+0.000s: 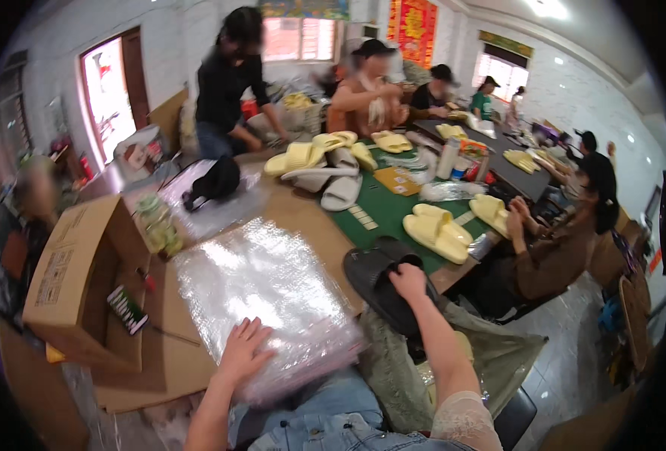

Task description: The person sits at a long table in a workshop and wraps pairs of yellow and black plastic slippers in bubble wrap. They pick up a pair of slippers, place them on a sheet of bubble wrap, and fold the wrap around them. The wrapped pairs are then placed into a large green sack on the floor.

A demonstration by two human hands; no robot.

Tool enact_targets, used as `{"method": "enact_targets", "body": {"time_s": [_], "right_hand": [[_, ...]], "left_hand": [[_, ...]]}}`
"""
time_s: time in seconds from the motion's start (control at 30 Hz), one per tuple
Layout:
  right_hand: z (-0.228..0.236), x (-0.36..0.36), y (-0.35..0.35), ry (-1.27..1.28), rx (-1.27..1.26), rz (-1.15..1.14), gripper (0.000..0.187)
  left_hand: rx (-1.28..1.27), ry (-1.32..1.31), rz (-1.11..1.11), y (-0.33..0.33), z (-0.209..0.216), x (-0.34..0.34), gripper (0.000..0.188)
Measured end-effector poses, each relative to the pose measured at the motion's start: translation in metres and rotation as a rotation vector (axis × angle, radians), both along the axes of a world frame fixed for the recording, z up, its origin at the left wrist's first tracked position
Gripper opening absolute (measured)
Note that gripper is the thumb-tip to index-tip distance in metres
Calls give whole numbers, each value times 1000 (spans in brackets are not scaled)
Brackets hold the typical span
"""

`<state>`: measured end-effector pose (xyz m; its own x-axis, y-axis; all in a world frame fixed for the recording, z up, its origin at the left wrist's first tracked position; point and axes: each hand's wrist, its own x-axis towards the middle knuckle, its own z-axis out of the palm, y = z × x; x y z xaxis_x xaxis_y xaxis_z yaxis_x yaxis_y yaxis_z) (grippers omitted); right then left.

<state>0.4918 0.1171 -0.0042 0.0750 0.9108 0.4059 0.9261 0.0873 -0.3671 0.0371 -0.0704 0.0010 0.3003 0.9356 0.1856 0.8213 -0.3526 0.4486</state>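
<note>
My left hand (245, 352) lies flat, fingers apart, near the front edge of a stack of clear plastic bags (261, 278). To the right, my right hand (409, 283) is closed on a pair of black slide slippers (374, 282), at the strap. The slippers are at the table's right edge, above a grey-green cloth sack (498, 349). Part of the lower slipper is hidden behind my hand and forearm. Pale yellow slippers (436, 231) stand just beyond, on the green tabletop (393, 225).
An open cardboard box (69, 278) with a phone (127, 310) in it stands at left. A bag of yellowish items (158, 225) and a black cap (216, 180) lie behind. Yellow and white slippers (340, 193) are piled ahead. Co-workers sit and stand around the tables, one (566, 255) close at right.
</note>
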Motion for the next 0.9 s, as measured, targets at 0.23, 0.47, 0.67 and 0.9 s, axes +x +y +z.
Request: {"method": "enact_targets", "body": {"time_s": [0.23,0.47,0.67,0.9], "right_hand": [[37,11,-69,530,72,275,22],[95,-29,-162,-90,-228,798,21],[104,-101,-185,-269,-199,957,35],[106,-113,-184,-236,-198,899,37]], "left_hand": [[-8,-87,40,0,-7,1,47],[145,-247,128,10,24,18,33],[315,-247,89,17,43,30,27],[149,-234,50,13,54,28,36]]}}
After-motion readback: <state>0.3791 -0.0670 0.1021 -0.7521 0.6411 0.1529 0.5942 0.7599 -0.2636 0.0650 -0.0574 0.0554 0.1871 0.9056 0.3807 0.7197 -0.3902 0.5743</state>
